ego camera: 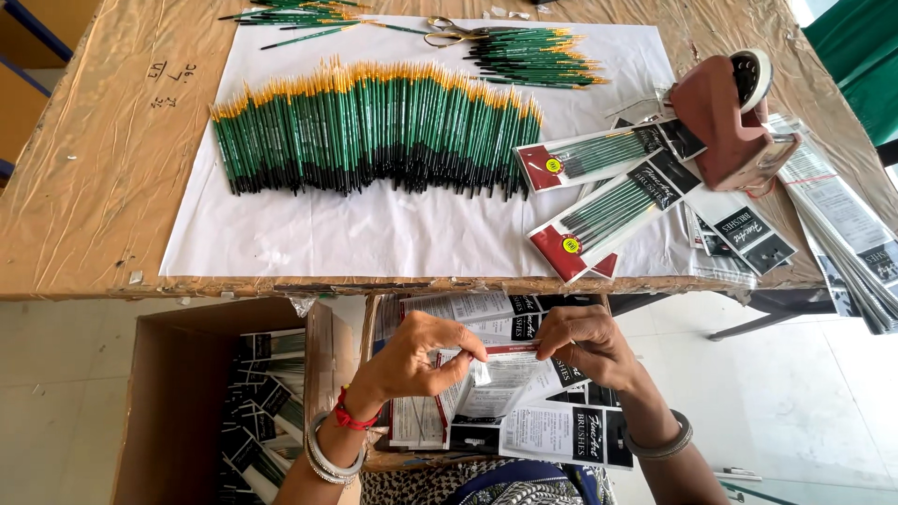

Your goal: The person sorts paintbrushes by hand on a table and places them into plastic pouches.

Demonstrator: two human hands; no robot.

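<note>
Cardboard box and sleeve stack are cut off by frame edges.

A long row of green-handled paintbrushes lay across the white sheet on the table, scissors sat beyond, a reddish tape dispenser stood right, and a cardboard box waited below

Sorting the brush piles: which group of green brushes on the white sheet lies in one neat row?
The big middle row of brushes, handles side by side; both smaller piles at the sheet's far edge lie loose.
</note>
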